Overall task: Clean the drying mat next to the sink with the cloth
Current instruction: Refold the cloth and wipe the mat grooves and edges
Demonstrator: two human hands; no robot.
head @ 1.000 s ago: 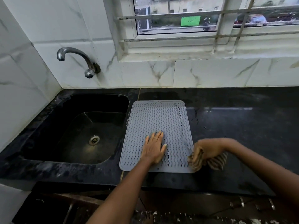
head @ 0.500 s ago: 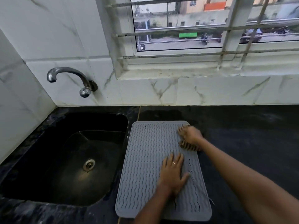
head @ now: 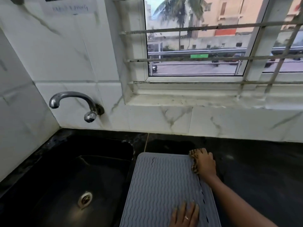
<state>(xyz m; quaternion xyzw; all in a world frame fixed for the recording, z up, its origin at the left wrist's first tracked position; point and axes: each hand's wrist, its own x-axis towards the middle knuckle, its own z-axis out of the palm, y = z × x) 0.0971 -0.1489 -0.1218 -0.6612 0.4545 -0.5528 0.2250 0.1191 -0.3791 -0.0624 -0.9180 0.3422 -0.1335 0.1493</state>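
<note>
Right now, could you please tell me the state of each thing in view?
Drying mat: flat on the counter, beside the sink.
Cloth: bunched under the right hand, at the mat's far right corner.
Right hand: gripping the cloth.
Left hand: flat on the mat.
Tap: no water visible.
Sink: nothing in it.

Grey wavy-ribbed drying mat [head: 164, 185] lies flat; striped cloth [head: 194, 163] on its far-right corner.

right hand [head: 205, 164] grips the striped cloth [head: 194, 163] at the grey drying mat's [head: 157, 185] far right corner; left hand [head: 185, 216] rests flat on the near end, fingers [head: 183, 208] straight.
</note>
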